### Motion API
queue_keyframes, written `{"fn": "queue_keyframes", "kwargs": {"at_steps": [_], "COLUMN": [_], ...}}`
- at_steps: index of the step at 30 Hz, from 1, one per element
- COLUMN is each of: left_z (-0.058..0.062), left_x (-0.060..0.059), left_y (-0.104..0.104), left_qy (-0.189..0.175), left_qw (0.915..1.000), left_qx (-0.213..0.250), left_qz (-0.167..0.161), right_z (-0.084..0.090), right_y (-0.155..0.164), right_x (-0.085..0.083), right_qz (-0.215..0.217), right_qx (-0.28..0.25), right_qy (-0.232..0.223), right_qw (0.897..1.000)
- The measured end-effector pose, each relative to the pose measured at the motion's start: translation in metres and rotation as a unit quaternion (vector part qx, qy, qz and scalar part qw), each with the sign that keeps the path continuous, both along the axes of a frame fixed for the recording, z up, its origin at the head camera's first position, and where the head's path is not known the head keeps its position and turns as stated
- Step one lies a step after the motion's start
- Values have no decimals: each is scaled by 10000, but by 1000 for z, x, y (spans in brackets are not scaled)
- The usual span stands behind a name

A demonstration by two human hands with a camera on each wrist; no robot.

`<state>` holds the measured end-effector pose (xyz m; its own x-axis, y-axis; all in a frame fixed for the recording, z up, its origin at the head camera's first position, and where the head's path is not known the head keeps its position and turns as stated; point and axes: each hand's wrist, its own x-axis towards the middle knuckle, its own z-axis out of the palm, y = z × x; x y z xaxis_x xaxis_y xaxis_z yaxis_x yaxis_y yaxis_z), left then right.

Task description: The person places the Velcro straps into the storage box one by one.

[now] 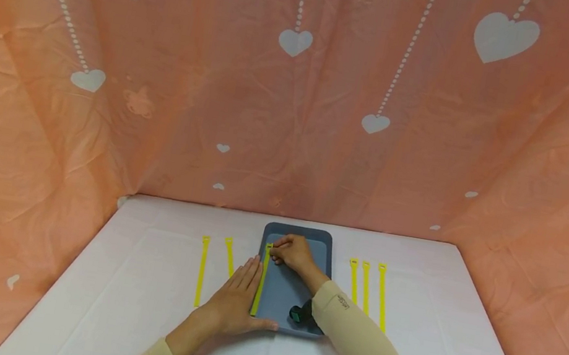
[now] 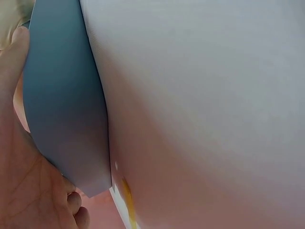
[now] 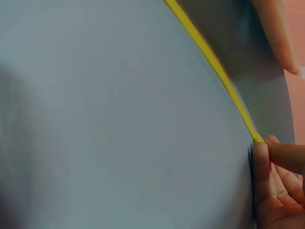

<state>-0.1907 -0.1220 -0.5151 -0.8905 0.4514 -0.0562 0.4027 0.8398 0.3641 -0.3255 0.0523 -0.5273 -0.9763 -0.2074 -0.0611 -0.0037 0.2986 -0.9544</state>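
A blue-grey tray (image 1: pixel 300 231) lies in the middle of the white table (image 1: pixel 137 316). Along the tray's left side lies a yellow strap (image 1: pixel 259 289). My right hand (image 1: pixel 287 252) reaches over the tray and pinches the strap's far end. The right wrist view shows its fingertips (image 3: pixel 267 157) at the end of the yellow strap (image 3: pixel 214 67) on the tray (image 3: pixel 119 124). My left hand (image 1: pixel 237 298) lies flat on the table against the tray's left edge, with its thumb along the front rim. In the left wrist view its palm (image 2: pixel 24 191) is beside the tray's edge (image 2: pixel 62 95).
Two more yellow straps (image 1: pixel 201 270) (image 1: pixel 229 256) lie on the table left of the tray, and three (image 1: pixel 354 280) (image 1: pixel 365 286) (image 1: pixel 382 297) lie to its right. Pink cloth with white hearts (image 1: pixel 295 110) walls in the table at the back and both sides.
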Motion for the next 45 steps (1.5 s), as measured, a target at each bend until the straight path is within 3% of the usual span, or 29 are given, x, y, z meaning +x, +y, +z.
{"fn": "queue_keyframes", "kwargs": {"at_steps": [12,23,27,33,39,45], "left_z": [1,-7,-10,-2,-2,-6], "left_x": [0,-1,-2,0,0,-1], "left_y": [1,-2,-2,0,1,0], "left_qy": [-87,1,11,-70,-27,36], "left_qw": [9998,9999,9998,10000,9998,9998], "left_qx": [-144,-121,-182,-36,-153,-168], "left_qz": [94,39,74,13,99,50], "right_z": [1,2,8,27,35,39], "right_y": [4,14,20,32,51,69], "right_x": [6,16,21,29,32,36], "right_qz": [242,445,506,583,655,542], "right_qx": [143,286,302,331,386,517], "right_qy": [208,267,219,174,598,713], "right_qw": [9994,9982,9980,9976,9953,9946]}}
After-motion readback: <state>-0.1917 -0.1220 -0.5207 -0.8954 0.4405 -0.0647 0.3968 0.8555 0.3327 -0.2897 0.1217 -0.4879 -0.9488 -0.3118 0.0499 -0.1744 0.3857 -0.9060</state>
